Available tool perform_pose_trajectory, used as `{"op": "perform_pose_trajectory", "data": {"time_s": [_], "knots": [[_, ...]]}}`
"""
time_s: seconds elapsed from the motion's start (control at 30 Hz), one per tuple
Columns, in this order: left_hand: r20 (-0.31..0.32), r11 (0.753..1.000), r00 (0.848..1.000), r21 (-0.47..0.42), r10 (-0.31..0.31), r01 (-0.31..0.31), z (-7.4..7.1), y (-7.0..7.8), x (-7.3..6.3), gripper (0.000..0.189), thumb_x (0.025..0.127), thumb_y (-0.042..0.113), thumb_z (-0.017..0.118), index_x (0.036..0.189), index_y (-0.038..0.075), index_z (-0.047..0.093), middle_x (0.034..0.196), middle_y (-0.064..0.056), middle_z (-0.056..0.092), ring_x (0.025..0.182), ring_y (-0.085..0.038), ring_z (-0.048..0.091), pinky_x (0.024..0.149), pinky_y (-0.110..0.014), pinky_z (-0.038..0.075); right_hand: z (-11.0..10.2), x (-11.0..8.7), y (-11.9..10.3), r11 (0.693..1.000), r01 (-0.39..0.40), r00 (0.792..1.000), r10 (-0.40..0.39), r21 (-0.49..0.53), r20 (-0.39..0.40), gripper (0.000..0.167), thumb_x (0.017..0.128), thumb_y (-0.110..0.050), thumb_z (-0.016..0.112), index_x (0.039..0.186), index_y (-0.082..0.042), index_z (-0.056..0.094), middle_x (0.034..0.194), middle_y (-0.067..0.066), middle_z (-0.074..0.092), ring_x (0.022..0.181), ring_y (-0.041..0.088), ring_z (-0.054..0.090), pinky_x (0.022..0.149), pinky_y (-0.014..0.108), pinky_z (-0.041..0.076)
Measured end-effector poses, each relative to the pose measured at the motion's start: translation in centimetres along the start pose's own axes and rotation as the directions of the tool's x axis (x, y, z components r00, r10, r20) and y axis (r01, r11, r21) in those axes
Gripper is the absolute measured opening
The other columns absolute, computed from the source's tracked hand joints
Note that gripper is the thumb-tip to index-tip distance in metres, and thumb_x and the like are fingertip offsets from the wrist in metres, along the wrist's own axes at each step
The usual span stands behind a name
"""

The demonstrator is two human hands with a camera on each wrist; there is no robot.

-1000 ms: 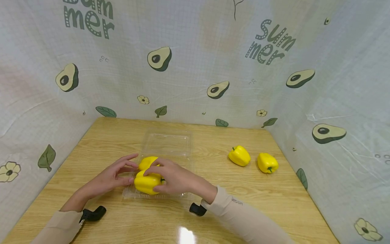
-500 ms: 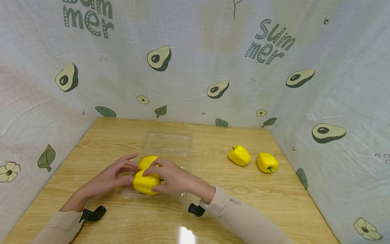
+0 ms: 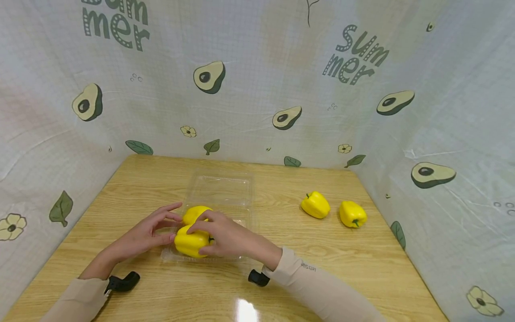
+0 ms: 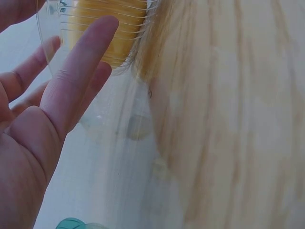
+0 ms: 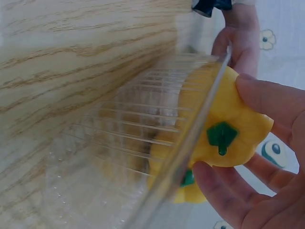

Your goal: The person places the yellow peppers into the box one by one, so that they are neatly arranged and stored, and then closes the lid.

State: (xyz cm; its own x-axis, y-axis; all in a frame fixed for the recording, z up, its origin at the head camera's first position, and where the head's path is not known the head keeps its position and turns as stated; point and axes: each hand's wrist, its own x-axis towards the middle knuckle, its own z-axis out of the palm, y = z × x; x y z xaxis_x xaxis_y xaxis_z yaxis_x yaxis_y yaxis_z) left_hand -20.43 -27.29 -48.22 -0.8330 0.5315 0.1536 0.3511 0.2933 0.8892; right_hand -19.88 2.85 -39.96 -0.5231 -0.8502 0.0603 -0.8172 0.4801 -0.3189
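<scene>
My right hand [image 3: 231,235] holds a yellow bell pepper [image 3: 189,243] between thumb and fingers, low in the near left part of a clear plastic clamshell box [image 3: 221,190]. In the right wrist view, the green stem of this bell pepper [image 5: 238,114] points toward the palm. Just behind it lies a second yellow bell pepper [image 3: 194,214], partly hidden by my right hand. My left hand [image 3: 146,232] is at the box's left side with fingers extended. In the left wrist view, its fingers [image 4: 88,62] are by the ribbed clear wall.
Two more yellow bell peppers, one [image 3: 315,205] nearer the box and another [image 3: 352,214] farther right, lie on the wooden table [image 3: 322,268]. The box's lid lies folded back. A printed cloth [image 3: 249,80] hangs around the table. Black wrist mounts [image 3: 124,281] stick out below the sleeves.
My right hand has shifted slightly left with the bell pepper, showing a bit more of the one behind. My left hand has stayed in place.
</scene>
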Motion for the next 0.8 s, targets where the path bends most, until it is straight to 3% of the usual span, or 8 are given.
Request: {"op": "perform_pose_trajectory", "data": {"time_s": [0.6,0.8], "knots": [[-0.006,1.0,1.0,0.012,-0.002,0.002,0.0,0.0,0.0,0.034,0.104,0.011,0.07,0.136,0.017,0.063,0.172,-0.019,0.023,0.133,-0.051,0.057,0.101,-0.02,0.051,1.2,-0.1,-0.1,0.997,0.01,1.0,-0.012,-0.08,-0.019,0.048,0.095,-0.032,0.083,0.14,-0.024,0.067,0.142,0.004,0.057,0.123,0.019,0.056,0.101,0.021,0.046],[-0.003,1.0,1.0,0.006,-0.008,0.008,0.0,-0.1,0.0,0.034,0.104,0.011,0.07,0.137,0.016,0.063,0.173,-0.019,0.022,0.134,-0.052,0.055,0.101,-0.02,0.051,0.9,-0.3,0.3,0.998,0.02,0.999,-0.017,-0.068,0.037,0.05,0.1,-0.031,0.078,0.147,-0.024,0.064,0.149,0.006,0.053,0.13,0.019,0.054,0.107,0.025,0.047]]}}
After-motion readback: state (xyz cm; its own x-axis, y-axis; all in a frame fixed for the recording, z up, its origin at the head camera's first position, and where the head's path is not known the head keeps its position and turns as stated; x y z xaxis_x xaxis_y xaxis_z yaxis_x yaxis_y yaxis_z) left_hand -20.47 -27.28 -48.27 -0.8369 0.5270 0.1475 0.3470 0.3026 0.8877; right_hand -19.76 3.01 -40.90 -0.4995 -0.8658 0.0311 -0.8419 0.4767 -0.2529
